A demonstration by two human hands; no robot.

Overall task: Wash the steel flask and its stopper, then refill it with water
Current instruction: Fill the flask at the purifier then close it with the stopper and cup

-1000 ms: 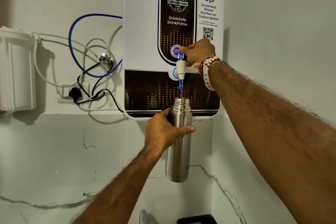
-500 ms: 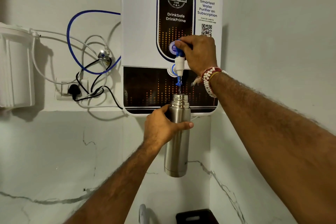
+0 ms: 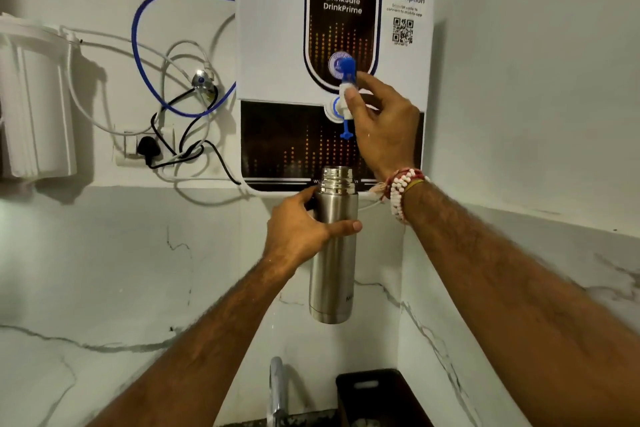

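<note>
My left hand [image 3: 298, 229] is wrapped around the upper body of the steel flask [image 3: 334, 274], holding it upright in the air. Its open threaded mouth is a little below the blue spout tip of the purifier tap [image 3: 344, 97]. The tap's blue lever stands upright. My right hand [image 3: 381, 121] is just right of the tap, fingers loosely apart, with the thumb and index fingertip touching the tap body. I see no water stream. The stopper is not in view.
The white and black water purifier [image 3: 277, 45] hangs on the wall in a corner. Left of it are looped tubes and cables, a plugged socket [image 3: 149, 149] and a white filter housing [image 3: 34, 97]. Below the flask are a metal sink tap [image 3: 277, 388] and a dark container [image 3: 374, 392].
My right hand has come off the top of the blue lever and dropped beside the tap. The flask's mouth now sits farther below the spout.
</note>
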